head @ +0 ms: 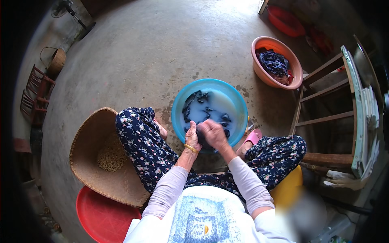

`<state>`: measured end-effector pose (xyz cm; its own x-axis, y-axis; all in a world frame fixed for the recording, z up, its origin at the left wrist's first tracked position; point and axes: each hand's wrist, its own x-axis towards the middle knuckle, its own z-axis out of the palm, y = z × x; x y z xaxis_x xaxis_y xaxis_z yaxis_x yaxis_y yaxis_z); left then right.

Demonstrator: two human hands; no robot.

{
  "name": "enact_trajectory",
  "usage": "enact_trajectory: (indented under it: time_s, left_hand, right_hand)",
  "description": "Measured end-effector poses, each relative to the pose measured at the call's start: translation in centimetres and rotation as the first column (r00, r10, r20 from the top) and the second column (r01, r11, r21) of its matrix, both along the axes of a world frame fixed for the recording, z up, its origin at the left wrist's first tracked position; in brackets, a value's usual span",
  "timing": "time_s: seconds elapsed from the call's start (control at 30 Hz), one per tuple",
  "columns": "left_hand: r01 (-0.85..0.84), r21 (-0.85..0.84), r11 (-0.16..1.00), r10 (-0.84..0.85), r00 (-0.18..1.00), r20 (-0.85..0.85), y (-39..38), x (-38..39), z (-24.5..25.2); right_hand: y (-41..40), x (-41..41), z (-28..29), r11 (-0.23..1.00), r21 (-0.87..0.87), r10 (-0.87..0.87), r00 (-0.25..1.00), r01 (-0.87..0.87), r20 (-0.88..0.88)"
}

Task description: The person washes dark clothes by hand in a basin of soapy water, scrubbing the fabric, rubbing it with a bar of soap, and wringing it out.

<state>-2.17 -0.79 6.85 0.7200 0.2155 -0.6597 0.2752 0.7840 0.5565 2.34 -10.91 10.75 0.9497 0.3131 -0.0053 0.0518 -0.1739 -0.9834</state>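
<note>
A blue plastic basin (175, 100) of cloudy water (197, 114) stands on the floor between my feet. Dark wet cloth (187, 106) lies partly sunk in the water. Over the basin's near side, my left hand (192, 138) holds a bunched piece of dark fabric (203, 138), thumb pointing up. A gold-coloured bangle (191, 148) circles that wrist. My right hand (214, 133), blurred by motion, is curled against the same fabric from the other side. The fabric's lower end hangs by the near rim, partly hidden by my hands.
At upper right sits an orange-pink basin (258, 68) of dark clothes (274, 63). A wooden frame (329, 156) stands at right. Left of my knee, a woven basket (88, 158) holds grain-like pieces (111, 156), beside a red plastic tray (101, 217). A chair (38, 94) lines the left wall.
</note>
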Motion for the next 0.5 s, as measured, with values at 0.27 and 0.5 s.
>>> enact_trajectory:
  time_s: [0.27,0.5]
  left_hand:
    - [0.137,0.091,0.986,-0.140,0.990,0.027,-3.0,-0.4,-0.5]
    - [0.053,-0.218,0.975,-0.071,0.995,-0.076,-2.9,-0.4,0.3]
  right_hand:
    - [-0.1,-0.2,-1.5,0.852,-0.497,-0.065,0.976,0.162,0.206]
    - [0.9,-1.5,-1.2,0.674,-0.719,0.287,0.838,0.167,0.464]
